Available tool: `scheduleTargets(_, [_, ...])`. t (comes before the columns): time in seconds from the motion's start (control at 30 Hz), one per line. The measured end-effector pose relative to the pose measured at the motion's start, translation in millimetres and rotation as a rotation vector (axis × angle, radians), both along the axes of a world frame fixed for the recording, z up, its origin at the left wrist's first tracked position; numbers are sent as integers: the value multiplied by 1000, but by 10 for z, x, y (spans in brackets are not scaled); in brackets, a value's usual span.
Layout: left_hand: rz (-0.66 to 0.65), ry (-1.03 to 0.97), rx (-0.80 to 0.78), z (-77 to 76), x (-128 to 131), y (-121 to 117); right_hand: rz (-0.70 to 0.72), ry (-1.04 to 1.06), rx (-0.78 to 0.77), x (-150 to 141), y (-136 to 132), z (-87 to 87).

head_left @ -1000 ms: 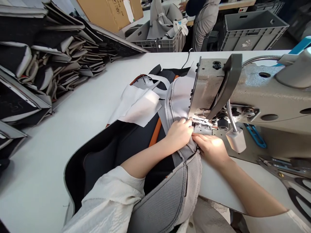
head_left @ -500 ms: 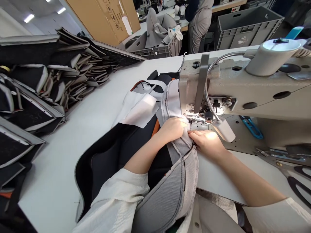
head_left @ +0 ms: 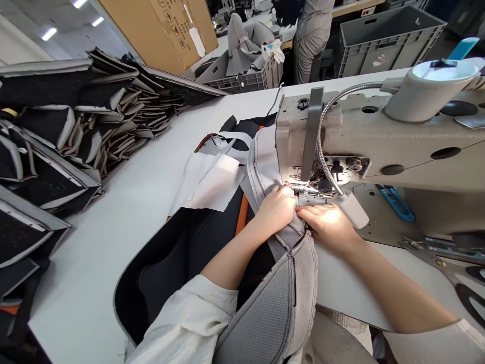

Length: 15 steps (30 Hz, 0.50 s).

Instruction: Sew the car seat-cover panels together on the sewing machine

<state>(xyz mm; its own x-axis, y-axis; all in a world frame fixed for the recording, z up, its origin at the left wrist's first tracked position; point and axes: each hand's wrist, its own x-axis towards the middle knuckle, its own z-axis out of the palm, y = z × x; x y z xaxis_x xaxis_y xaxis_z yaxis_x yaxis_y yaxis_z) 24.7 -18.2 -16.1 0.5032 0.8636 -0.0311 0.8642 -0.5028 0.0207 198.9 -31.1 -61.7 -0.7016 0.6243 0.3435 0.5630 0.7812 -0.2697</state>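
Grey textured fabric, joined to black panels, made up the sewn textile cover [head_left: 261,308], which lay across the white tabletop [head_left: 81,283], its grey seamed edge running beneath the head of the industrial sewing machine [head_left: 382,136]. The left hand [head_left: 277,208] rested on this edge just beside the needle area, its fingers bent down onto the cloth; whether the thumb pinched from below could not be told. The right hand [head_left: 329,222], nearer the machine bed, had its fingers reaching toward the left hand, their tips touching the same edge; its thumb was hidden, so a firm grasp could not be told either. An orange strip [head_left: 241,215] crossed the black part of the cover, and a white sheet [head_left: 214,182] lay over its far side. A gooseneck lamp [head_left: 352,210] hung just above the right hand and lit the needle area. Blue thread snips [head_left: 396,203] lay on the machine bed, and black-handled scissors [head_left: 441,263] lay at the right edge of the view. To the left stood a pile of dark padded panels [head_left: 131,114]. Beyond the table were a cardboard box [head_left: 162,30], a filled grey crate [head_left: 271,76], a person in grey trousers [head_left: 312,40], and another plastic crate [head_left: 386,50].
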Motion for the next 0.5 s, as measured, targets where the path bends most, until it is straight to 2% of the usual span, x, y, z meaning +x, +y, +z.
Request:
scheduleTargets(0.23, [50,30,70,-29,11,-81,-49,15,44,-38,-51,-6])
scheduleTargets(0.5, [80,68,-3,31,49,-47,-58,-52,22,-56,-50,53])
